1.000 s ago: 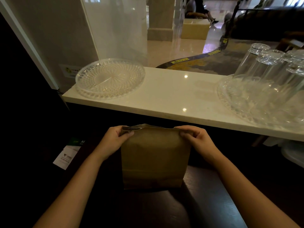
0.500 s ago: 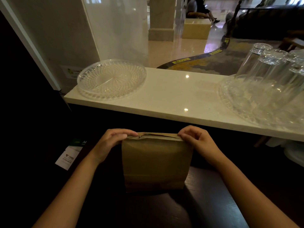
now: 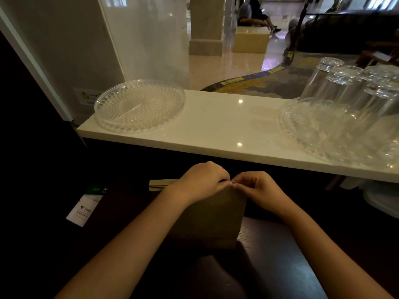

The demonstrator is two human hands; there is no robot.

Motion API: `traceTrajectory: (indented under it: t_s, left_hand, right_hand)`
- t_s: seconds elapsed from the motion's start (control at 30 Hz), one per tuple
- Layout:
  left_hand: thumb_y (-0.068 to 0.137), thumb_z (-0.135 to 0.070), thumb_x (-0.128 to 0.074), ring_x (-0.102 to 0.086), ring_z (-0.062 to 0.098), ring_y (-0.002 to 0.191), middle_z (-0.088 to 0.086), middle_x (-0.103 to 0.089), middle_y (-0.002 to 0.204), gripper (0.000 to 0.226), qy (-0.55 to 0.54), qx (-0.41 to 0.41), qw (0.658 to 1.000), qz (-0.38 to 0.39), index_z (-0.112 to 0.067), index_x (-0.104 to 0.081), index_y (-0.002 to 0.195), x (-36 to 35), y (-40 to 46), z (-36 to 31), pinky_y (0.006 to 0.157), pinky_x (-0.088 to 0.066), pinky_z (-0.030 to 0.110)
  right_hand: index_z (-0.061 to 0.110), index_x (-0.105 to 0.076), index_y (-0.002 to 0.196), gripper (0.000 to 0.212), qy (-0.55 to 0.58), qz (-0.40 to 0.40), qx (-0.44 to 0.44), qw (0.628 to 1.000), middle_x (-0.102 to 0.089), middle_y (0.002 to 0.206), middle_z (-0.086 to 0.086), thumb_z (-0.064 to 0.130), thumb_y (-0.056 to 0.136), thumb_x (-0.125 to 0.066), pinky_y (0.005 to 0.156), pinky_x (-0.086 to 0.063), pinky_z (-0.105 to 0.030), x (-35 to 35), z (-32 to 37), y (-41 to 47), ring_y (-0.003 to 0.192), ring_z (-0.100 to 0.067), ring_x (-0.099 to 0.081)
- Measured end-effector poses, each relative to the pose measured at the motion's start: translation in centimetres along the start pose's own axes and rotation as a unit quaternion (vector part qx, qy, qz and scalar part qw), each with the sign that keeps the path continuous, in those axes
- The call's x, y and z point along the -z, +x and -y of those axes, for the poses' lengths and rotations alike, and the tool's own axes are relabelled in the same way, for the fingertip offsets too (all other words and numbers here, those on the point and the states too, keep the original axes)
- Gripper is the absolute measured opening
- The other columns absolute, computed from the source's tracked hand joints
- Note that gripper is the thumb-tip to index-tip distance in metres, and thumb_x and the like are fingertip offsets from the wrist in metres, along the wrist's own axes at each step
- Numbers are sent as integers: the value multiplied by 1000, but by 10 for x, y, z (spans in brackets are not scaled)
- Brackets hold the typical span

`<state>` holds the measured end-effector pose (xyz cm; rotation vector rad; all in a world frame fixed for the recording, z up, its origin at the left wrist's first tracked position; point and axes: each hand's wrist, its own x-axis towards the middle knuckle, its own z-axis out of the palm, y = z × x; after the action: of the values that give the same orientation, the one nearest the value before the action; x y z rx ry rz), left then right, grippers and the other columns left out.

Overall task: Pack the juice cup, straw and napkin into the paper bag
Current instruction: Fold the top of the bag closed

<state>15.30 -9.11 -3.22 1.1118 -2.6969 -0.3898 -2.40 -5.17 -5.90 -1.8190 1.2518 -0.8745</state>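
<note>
A brown paper bag (image 3: 212, 221) stands upright on the dark lower table, its top folded flat. My left hand (image 3: 201, 182) and my right hand (image 3: 258, 186) meet at the middle of the folded top edge, both pinching the fold with fingertips nearly touching. The fold's left end sticks out past my left wrist. The juice cup, straw and napkin are not visible; the bag's inside is hidden.
A white counter (image 3: 216, 130) runs across above the bag. On it sit a clear patterned plate (image 3: 140, 104) at the left and a clear tray (image 3: 323, 134) holding several upturned glasses (image 3: 336, 83) at the right. A white card (image 3: 83, 210) lies at the left.
Both hands slid inward from the bag's top corners to the middle of the folded edge. The top has been folded down lower and flatter.
</note>
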Motion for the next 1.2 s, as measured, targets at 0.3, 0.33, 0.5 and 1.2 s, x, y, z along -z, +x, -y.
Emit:
traceTrajectory:
  t_s: [0.3,0.33,0.5,1.2]
  left_hand:
    - [86,-33,-58,-63,4,80,-4,-74,90,20,-47,13,999,-3,-21,-73,93,14,-26,26,77,-50,25]
    - [86,-32,-59,-64,5,80,-4,-74,89,19,-52,25,998,-9,-20,-73,92,17,-34,34,77,-50,25]
    - [83,-26,-64,-60,-5,82,-6,-74,88,15,-86,73,993,-39,-19,-74,92,24,-72,60,74,-44,5]
    - [76,-18,-72,-66,-3,68,-15,-74,69,17,-254,219,934,-120,-32,-72,66,29,-96,85,62,-48,7]
  right_hand:
    - [19,-71,82,8,-96,-34,26,995,-67,73,11,17,82,-64,62,-49,-14,3,1,-8,70,-1,-63]
    - [19,-71,82,7,-96,-39,24,994,-67,74,9,17,82,-64,63,-50,-15,5,0,-9,71,-1,-64]
    - [16,-71,82,7,-117,-34,43,992,-70,76,3,15,82,-64,64,-51,-19,11,-1,-9,72,-5,-65]
    - [32,-66,65,23,-14,-93,-3,996,-69,65,8,12,76,-69,61,-51,-16,16,-12,-6,66,-8,-65]
